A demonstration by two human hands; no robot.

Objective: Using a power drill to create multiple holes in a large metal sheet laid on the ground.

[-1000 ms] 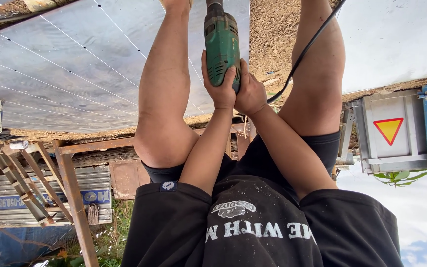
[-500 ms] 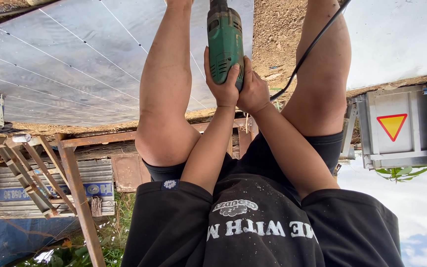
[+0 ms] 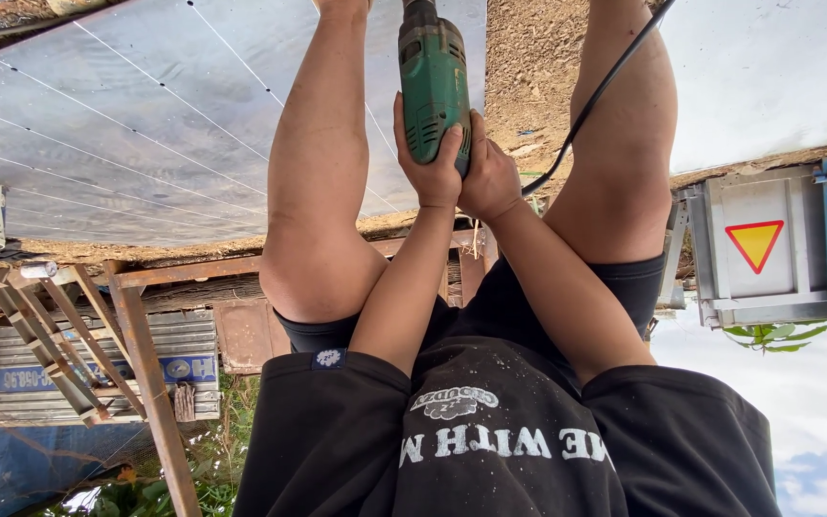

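Green power drill (image 3: 433, 81), long axis running away from the body between the bare knees toward the silvery metal sheet (image 3: 145, 115), gripped at its rear by left hand (image 3: 430, 158) and right hand (image 3: 490, 177), both wrapped tight, side by side and equally near; black cord (image 3: 605, 86) trailing right of the drill.

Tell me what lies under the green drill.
A grey metal sheet lies under the green drill that both hands grip. The bit's tip is outside the picture, unseen.
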